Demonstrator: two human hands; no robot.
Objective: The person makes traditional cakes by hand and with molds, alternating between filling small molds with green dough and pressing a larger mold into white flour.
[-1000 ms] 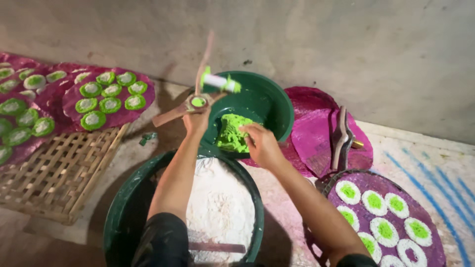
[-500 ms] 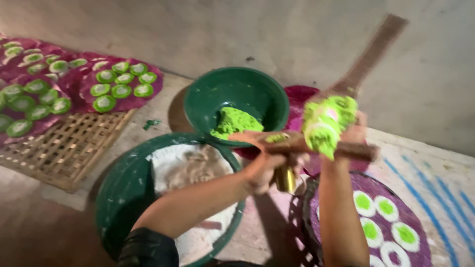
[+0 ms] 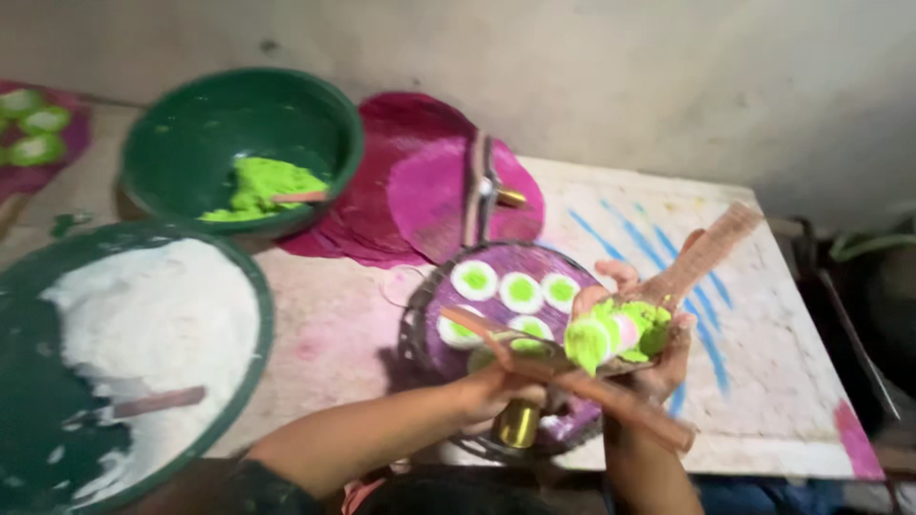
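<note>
My right hand cups a lump of green dough together with a flat brown wooden paddle that sticks up to the right. A thin wooden stick is gripped in my left hand, which touches the lump from the left. Both hands hover over a round purple tray carrying several white discs with green centres.
A green bowl with green dough stands at the back left. A larger green basin of white dough with a stick in it is at the near left. Pink round mats lie behind the tray. A brass cylinder stands below my hands.
The view has swung right, from the green bowl to the purple tray. My hands have carried the green dough lump down and right, over the tray of discs.
</note>
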